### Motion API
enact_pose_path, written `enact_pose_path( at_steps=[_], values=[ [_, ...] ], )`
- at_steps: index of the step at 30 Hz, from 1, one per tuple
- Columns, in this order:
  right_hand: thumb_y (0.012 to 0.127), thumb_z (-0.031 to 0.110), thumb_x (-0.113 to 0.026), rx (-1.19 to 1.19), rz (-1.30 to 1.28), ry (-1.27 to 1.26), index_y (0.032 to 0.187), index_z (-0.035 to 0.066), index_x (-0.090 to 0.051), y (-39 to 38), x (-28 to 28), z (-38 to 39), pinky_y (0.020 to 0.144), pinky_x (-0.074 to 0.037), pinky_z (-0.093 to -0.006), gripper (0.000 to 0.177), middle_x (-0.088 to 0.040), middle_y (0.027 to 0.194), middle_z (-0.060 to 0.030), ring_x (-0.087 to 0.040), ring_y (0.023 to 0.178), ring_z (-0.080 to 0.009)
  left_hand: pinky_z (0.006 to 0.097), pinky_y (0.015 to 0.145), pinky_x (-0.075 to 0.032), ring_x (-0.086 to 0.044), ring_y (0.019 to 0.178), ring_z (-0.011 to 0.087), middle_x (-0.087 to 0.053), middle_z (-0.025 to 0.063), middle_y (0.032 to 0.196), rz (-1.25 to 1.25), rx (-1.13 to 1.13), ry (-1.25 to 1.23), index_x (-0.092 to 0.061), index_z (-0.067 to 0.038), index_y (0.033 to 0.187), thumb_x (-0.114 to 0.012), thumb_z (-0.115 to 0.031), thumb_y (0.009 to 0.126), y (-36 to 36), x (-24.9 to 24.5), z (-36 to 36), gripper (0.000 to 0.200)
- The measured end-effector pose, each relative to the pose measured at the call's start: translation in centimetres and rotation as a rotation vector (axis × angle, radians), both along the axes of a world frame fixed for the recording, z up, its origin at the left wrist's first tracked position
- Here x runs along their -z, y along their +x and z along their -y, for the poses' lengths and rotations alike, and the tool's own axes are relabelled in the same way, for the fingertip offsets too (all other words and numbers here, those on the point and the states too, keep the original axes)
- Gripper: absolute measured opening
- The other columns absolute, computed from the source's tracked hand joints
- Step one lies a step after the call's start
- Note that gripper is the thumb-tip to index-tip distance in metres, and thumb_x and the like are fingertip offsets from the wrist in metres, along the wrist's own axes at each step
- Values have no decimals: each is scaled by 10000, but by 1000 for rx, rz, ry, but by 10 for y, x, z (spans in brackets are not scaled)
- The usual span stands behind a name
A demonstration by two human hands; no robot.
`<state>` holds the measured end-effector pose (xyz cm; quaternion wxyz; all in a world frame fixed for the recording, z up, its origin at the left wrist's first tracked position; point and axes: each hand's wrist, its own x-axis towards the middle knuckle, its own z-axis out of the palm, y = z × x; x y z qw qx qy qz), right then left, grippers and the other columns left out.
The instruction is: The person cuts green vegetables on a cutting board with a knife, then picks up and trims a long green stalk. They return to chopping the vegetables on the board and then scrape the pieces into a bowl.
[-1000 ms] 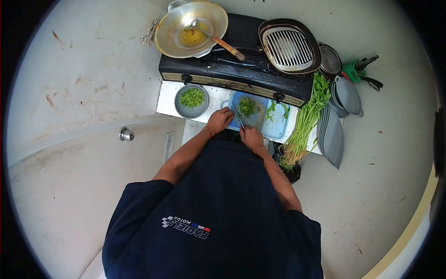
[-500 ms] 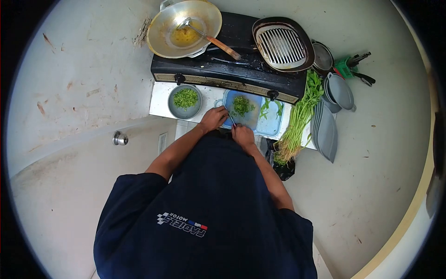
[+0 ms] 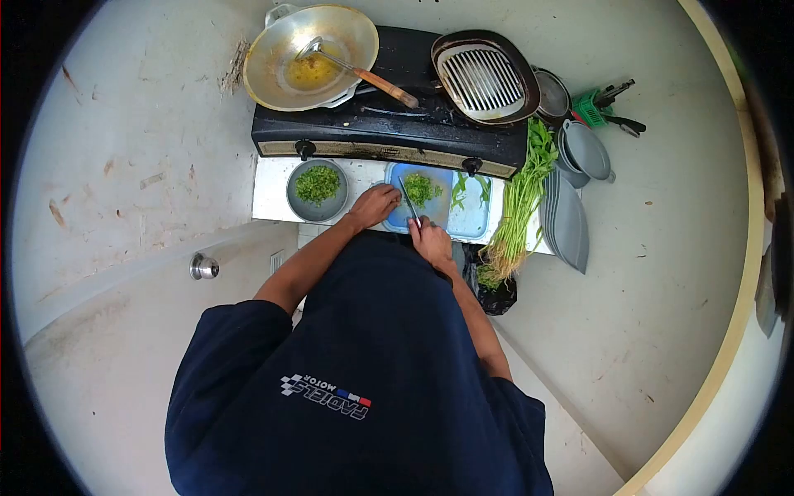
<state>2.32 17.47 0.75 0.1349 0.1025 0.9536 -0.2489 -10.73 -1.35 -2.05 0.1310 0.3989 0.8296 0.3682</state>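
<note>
My right hand (image 3: pixel 432 241) is closed around the handle of a knife (image 3: pixel 410 202), its blade pointing away from me over a blue cutting board (image 3: pixel 399 219). Chopped green leaves (image 3: pixel 422 189) lie in a small heap just right of the blade. At the board's left edge is my left hand (image 3: pixel 376 204), fingers curled together; whatever they grip is hidden. To its left stands a grey bowl (image 3: pixel 295 201) holding more chopped greens (image 3: pixel 318 184). The board overlaps a light blue tray (image 3: pixel 473 221), where a few loose leaves (image 3: pixel 460 190) lie.
Behind the board is a black stove (image 3: pixel 347 124) with a wok (image 3: pixel 269 78), a wooden-handled ladle (image 3: pixel 385 86) and a grill pan (image 3: pixel 482 76). On the right are long-stemmed greens (image 3: pixel 523 198), grey plates (image 3: pixel 569 221), and a green basket (image 3: pixel 587 109) of utensils. A black bag (image 3: pixel 499 302) hangs below.
The knife blade has swung from low beside my left hand to pointing farther forward along the chopped leaves. My left hand stays near the board's left edge. The whole view has shifted slightly.
</note>
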Motion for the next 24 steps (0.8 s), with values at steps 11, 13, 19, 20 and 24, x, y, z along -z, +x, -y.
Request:
enact_pose_path(
  at_steps=[11,13,19,20,24],
  values=[
    [1041,419,-516,3,42,8,1039,-1,-585,15,-4,1,640,-547,-586,426,-683,719,-290,-684,681,-497,409,897,-518,-601,958,300,-637,91,943,-45,-36,87,-691,-48,927,-677,-130,918,2,6,1,84],
    [1039,420,-518,-10,70,9,1038,-2,-582,14,-6,-1,640,-548,-585,427,-684,721,-290,-687,683,-496,406,896,-519,-601,961,299,-638,91,947,-41,-37,84,-692,-50,929,-678,-125,915,2,7,1,77],
    [1049,426,-486,-72,98,24,1033,-2,-576,7,-8,-4,666,-558,-582,438,-689,729,-291,-702,723,-493,417,901,-514,-603,968,310,-638,99,947,-84,-78,77,-683,-44,918,-680,-121,915,8,6,1,77],
    [1051,427,-483,-76,99,21,1035,-3,-576,6,-8,-3,664,-559,-580,440,-690,728,-290,-703,721,-492,419,903,-513,-604,966,315,-638,103,946,-99,-87,83,-680,-42,914,-680,-120,916,9,7,0,79],
    [1053,418,-487,-99,53,51,1043,2,-566,14,6,-1,639,-562,-571,423,-692,715,-275,-701,694,-486,439,867,-519,-608,958,321,-618,116,939,-70,-96,43,-688,-38,937,-698,-146,921,13,10,-1,109]
  ],
)
